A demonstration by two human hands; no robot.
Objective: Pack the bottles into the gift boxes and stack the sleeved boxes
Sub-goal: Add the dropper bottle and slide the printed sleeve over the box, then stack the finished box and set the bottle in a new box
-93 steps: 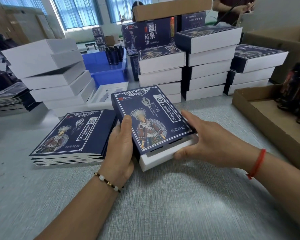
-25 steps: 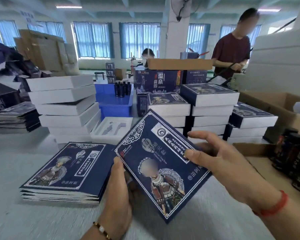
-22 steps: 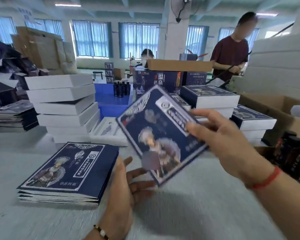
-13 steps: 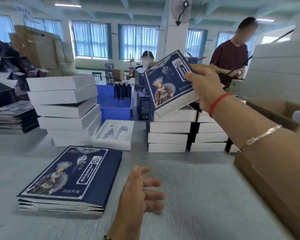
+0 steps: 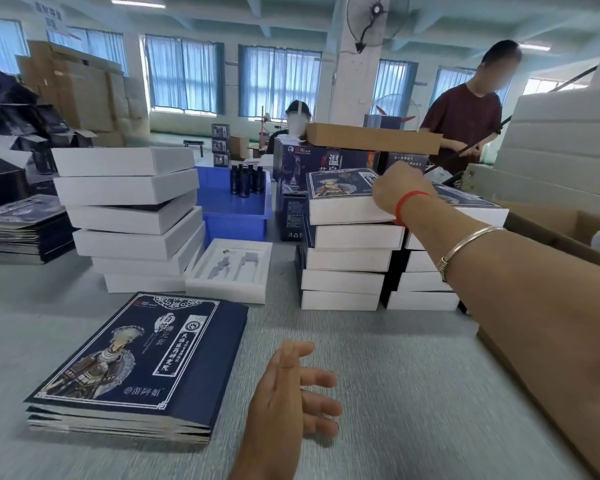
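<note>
Up on the left of two stacks (image 5: 343, 268) of sleeved boxes lies the newest sleeved box (image 5: 340, 199), its printed navy top facing up and its white end facing the camera. The right hand (image 5: 395, 190) lies over its right end, fingers curled on the lid; whether they grip or only press is hard to tell, since the wrist hides the far side. The left hand (image 5: 291, 386) hovers above the grey table (image 5: 413, 393), fingers loosely spread, holding nothing. A pile of flat navy sleeves (image 5: 139, 362) lies beside it, printed with a costumed figure and Chinese writing, partly legible as 苗阿姐. An open white tray (image 5: 229, 270) shows bottle-shaped hollows. Dark bottles (image 5: 246, 180) stand in a blue bin (image 5: 236, 213). Plain white boxes (image 5: 132, 220) are stacked at left.
</note>
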